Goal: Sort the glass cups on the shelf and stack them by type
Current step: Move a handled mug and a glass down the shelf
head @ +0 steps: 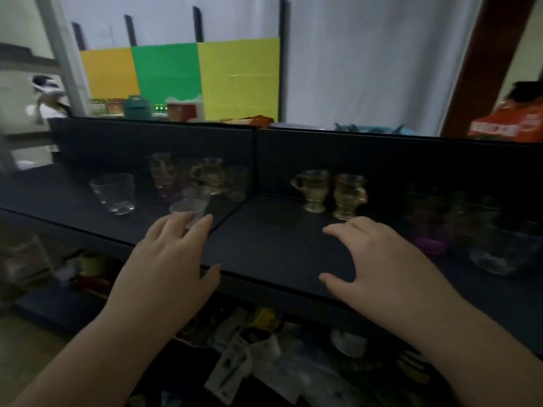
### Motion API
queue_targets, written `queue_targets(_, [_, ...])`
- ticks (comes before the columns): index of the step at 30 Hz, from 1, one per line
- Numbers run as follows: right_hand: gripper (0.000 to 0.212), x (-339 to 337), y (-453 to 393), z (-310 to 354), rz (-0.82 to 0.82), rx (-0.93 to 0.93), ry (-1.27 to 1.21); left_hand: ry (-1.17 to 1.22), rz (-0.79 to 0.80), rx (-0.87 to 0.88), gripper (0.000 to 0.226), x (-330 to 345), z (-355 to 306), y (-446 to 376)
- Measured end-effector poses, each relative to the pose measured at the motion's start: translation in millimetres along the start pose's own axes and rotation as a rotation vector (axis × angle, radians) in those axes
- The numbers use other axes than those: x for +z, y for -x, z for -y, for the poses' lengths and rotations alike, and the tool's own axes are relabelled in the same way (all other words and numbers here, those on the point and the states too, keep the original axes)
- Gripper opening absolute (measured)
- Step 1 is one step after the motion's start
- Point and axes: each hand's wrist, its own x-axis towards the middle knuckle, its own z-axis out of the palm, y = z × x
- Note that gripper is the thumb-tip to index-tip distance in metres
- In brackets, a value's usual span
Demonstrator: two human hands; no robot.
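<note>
A: What is sitting closest to the camera?

B: Two bare forearms are reaching forward. The left hand (173,257) and the right hand (379,259) are both hovering over a dark shelf (279,245), fingers spread and relaxed, holding nothing.

A: Where are the cups lying?

B: A small clear cup (188,210) is standing just beyond the left fingertips, with a wider clear tumbler (113,192) further left. Two amber handled cups (329,193) are standing side by side just past the right hand. Blurred purple-tinted glasses (429,227) and a clear bowl-like glass (499,254) are sitting at the far right.
</note>
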Motion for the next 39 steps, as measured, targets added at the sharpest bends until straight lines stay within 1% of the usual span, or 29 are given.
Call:
queue_targets(5, [0.068,28,-52,81,0.016,-0.084,-0.041,-0.017,0.008,-0.096,0.078,0,91,12])
queue_targets(9, [0.068,40,-85,120,0.009,-0.101,-0.069,0.025,0.009,-0.152,0.077,4,139,10])
queue_targets(12, [0.065,45,-107,141,0.009,-0.112,-0.081,0.061,-0.015,-0.168,0.075,11,163,4])
queue_targets(16, [0.064,54,-146,162,-0.035,-0.124,-0.087,0.094,-0.051,-0.165,0.073,21,187,-6])
queue_targets(21, [0.061,75,-202,186,-0.051,-0.162,-0.105,0.075,-0.056,-0.162,0.075,34,228,-30])
queue_targets(25, [0.063,93,-254,196,-0.052,-0.172,-0.078,0.061,-0.067,-0.151,0.076,41,261,-63])
queue_targets(30, [0.062,108,-312,201,-0.058,-0.133,0.034,0.062,-0.01,-0.062,0.082,48,295,-117])
queue_targets(35, [0.06,114,-353,215,-0.043,-0.101,0.045,0.147,0.099,-0.032,0.093,67,311,-163])
queue_targets(39, [0.056,127,-370,233,0.001,-0.082,0.048,0.177,0.19,0.008,0.091,93,315,-186])
